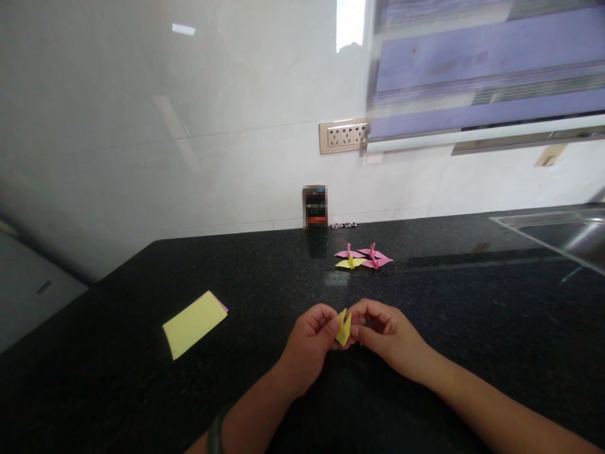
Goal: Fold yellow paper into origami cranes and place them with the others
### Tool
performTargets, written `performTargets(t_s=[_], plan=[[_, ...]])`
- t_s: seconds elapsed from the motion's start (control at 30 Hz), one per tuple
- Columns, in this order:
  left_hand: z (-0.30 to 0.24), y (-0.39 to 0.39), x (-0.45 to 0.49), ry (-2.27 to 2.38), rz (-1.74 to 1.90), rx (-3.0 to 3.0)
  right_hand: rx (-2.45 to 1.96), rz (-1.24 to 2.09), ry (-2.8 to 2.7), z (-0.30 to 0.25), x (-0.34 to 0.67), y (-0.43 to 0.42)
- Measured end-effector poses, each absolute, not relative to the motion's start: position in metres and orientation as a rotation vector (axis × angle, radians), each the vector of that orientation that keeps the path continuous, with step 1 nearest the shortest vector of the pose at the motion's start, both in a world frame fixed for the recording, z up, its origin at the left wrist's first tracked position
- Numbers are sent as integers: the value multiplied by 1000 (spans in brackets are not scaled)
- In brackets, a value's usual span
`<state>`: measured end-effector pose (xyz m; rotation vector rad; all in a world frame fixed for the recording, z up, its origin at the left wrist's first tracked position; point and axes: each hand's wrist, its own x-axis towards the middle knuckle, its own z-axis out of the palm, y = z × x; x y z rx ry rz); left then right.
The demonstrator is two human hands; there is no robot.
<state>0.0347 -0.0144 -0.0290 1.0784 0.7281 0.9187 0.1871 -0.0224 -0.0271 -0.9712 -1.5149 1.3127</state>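
Note:
My left hand (309,340) and my right hand (385,334) meet above the black counter (265,277), both pinching a small folded yellow paper piece (343,328) between thumbs and fingers. Its pointed tips stick up between the two hands. Farther back on the counter lie finished paper cranes: two pink ones (373,255) and a small yellow one (350,262) in front of them. A stack of yellow paper sheets (193,323), with a pink sheet edge showing beneath, lies to the left of my hands.
A small dark box (315,207) stands against the white wall at the back. A wall socket strip (343,136) sits above it. A steel sink (562,236) is set in the counter at the right. Purple window blinds (486,69) hang at upper right.

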Motion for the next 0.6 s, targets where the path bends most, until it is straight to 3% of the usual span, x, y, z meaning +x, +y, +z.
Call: performTargets(t_s=[0.6], plan=[[-29, -14, 35, 815, 866, 1199, -1148, 825, -1993, -17, 197, -23]])
